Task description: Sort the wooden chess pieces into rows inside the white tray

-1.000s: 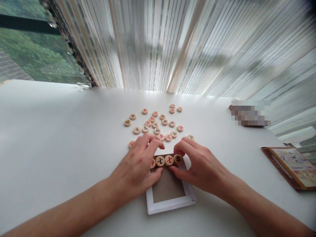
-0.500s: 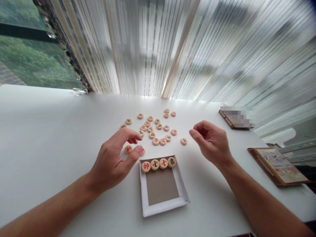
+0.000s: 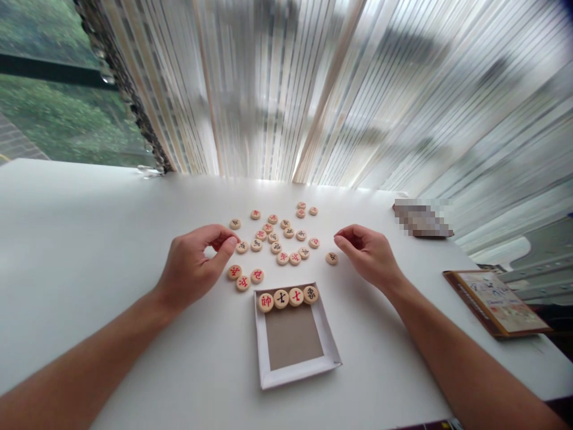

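White tabletop (image 3: 380,370) was backed by a string curtain (image 3: 255,89). Left hand (image 3: 192,260) was seen with thumb and forefinger pressed together just beside a black-marked xiangqi piece (image 3: 242,247); whether anything was pinched could not be told. Right hand (image 3: 371,257) was curled near a lone piece (image 3: 332,258), contents hidden. Four pieces (image 3: 281,299) were lined along the white cardboard tray's (image 3: 299,372) far wall. Rim pinching, faces level, was judged best.

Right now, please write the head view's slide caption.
Left hand and right hand flank scattered discs; a white tray holds four discs.
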Available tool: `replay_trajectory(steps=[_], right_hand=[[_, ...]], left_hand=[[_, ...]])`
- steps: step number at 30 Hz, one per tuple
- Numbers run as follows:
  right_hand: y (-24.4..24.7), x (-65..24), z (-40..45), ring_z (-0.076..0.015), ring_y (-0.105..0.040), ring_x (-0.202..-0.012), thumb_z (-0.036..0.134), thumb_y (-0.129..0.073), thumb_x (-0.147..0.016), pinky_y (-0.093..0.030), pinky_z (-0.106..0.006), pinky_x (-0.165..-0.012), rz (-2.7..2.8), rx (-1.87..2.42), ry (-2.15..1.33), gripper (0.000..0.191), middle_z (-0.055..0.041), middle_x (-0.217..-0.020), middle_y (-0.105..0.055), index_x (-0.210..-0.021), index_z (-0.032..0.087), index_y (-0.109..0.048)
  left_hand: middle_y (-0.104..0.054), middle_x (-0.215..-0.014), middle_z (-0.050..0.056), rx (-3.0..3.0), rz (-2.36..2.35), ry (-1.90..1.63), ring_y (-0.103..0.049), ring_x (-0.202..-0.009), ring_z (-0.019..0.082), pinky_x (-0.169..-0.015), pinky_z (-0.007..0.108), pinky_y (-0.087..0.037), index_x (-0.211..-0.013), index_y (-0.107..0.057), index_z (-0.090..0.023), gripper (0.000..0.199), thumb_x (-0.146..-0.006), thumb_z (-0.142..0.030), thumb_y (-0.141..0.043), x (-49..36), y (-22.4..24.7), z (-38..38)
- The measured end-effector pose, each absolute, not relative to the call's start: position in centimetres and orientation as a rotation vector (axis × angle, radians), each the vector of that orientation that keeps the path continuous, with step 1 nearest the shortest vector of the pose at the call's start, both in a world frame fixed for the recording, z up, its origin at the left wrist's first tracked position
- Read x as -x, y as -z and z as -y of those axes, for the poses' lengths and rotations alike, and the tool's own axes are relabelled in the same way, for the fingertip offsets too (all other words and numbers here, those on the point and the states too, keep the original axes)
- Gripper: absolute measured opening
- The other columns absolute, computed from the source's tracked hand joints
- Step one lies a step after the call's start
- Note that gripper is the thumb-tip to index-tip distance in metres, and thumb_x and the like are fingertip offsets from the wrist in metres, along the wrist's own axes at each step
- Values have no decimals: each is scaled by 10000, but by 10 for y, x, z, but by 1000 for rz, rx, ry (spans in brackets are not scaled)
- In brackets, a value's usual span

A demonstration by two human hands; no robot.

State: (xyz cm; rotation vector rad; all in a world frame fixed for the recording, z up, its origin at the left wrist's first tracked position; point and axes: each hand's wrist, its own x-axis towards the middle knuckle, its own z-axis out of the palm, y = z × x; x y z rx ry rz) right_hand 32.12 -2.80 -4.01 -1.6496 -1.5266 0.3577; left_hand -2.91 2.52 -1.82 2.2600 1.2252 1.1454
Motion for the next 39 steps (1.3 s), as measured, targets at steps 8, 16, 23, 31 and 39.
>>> replay_trajectory(steps=[8, 16, 23, 31, 39], right_hand=[[38, -315, 32, -191, -643, -663, 404, -691, -916, -471, -309, -613, 1591, 1652, -389, 228, -49, -771, -750, -891, 192, -772], [38, -313, 33, -190, -644, -670, 410, -682, -924, -479, -318, -627, 1615, 1651, -403, 247, -46, -769, -742, -894, 183, -774], [38, -313, 34, -200, -670, -694, 415, -682, -933, -491, -321, -638, 1637, 1669, -385, 247, -55, -805, -770, -918, 190, -783], [37, -312, 36, -210, -654, -666, 447, -676, -932, -492, -342, -626, 1650, 1684, -379, 267, -60, -790, -776, -907, 206, -787], [35, -311, 35, -206, -656, -654, 448, -659, -921, -496, -345, -626, 1662, 1687, -343, 273, -51, -770, -771, -888, 213, -793]], left_hand=[[-789, -813, 20, -2270, -1198, -1091, -728, -753, 186, -741, 269, -524, -858, -776, -183, 227, -965, -316, -626, 25, 20, -22], [-782, -782, 16, -2272, -1182, -1087, -715, -718, 180, -710, 267, -525, -857, -785, -185, 215, -953, -303, -632, 21, 17, -19], [-796, -809, 20, -2255, -1204, -1075, -725, -746, 184, -737, 277, -523, -854, -781, -185, 242, -967, -320, -616, 21, 16, -19], [-811, -827, 33, -2201, -1303, -1053, -743, -778, 205, -747, 300, -543, -852, -774, -189, 271, -969, -357, -596, 25, 13, -24], [-836, -922, 53, -2195, -1364, -1020, -758, -795, 207, -701, 286, -565, -969, -806, -190, 213, -938, -340, -658, 33, 12, -33]])
